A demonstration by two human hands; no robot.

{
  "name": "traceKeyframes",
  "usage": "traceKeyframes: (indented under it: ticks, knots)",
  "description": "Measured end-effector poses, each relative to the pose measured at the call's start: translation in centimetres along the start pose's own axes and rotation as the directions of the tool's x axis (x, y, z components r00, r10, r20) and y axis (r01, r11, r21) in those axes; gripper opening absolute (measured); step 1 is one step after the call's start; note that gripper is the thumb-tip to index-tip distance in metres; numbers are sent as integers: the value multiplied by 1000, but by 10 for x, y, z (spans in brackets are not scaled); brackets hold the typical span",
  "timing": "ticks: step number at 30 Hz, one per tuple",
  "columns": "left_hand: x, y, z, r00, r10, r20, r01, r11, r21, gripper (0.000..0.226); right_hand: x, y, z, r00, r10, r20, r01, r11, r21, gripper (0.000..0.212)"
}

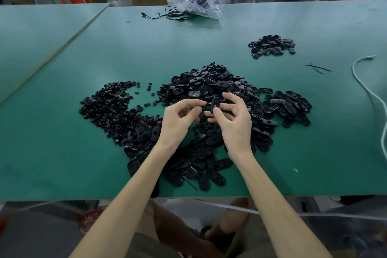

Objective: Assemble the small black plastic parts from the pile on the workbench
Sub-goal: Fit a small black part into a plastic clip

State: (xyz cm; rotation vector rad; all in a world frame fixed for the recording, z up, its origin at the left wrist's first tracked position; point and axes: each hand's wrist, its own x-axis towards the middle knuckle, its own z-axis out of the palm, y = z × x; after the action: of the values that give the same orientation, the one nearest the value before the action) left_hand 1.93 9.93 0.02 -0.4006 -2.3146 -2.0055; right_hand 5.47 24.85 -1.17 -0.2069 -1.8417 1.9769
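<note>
Both hands are up over the middle of the green table, and this looks like the mating step. The right hand pinches an oval shell between thumb and fingers, standing it on end just above the heap. The left hand comes in from nine o'clock, its thumb and forefinger pressed together on a small piece. That piece is too tiny and dark to make out properly. The two parts are almost touching, with the left fingertips right beside the shell.

The stock lies all around. The big pile of oval shells spreads under the hands and out to twelve and three o'clock. A heap of round bits sits at nine o'clock. A smaller pile lies well apart at one o'clock, quite possibly the finished ones, though that is only a guess. A white cable trails down the table's three o'clock edge.

What next? Judging by the grip, the small piece has to be lined up with the shell's opening and pressed home. That calls for a steady right-hand hold and a square push from the left. The seat itself is hidden behind the fingers, so there is no telling whether it is already in. A crooked entry could jam it or let it drop into the heap.
</note>
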Motion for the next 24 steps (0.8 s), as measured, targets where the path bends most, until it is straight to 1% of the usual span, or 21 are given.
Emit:
traceKeyframes:
  ticks: [2, 4, 11, 15, 19, 24]
  knots:
    - [0, -1, 0, 1000, 4, 8, -4, 1000, -2, 17, 0, 0, 0, 1000, -9, 14, 10, 1000, -30, 42]
    - [-1, -1, 1, 1000, -3, 9, 3, 1000, -14, 18, 0, 0, 1, 1000, -8, 30, 10, 999, -47, 42]
    - [-1, -2, 2, 999, -28, -16, 27, 999, -39, 14, -1, 1, 0, 1000, -5, 17, 6, 995, -101, 15]
    - [-1, -2, 2, 1000, -1, -4, 1, 1000, -23, 10, 0, 2, 0, 1000, 6, 9, -5, 996, -90, 11]
    - [-2, -2, 2, 1000, 12, -15, -12, 1000, -11, 8, 0, 1, 1, 999, 5, 36, -2, 997, -77, 7]
    - [-2, -2, 3, 999, 18, -43, -18, 1000, 17, 8, 1, 2, 1, 998, -2, 70, 9, 994, -106, 4]
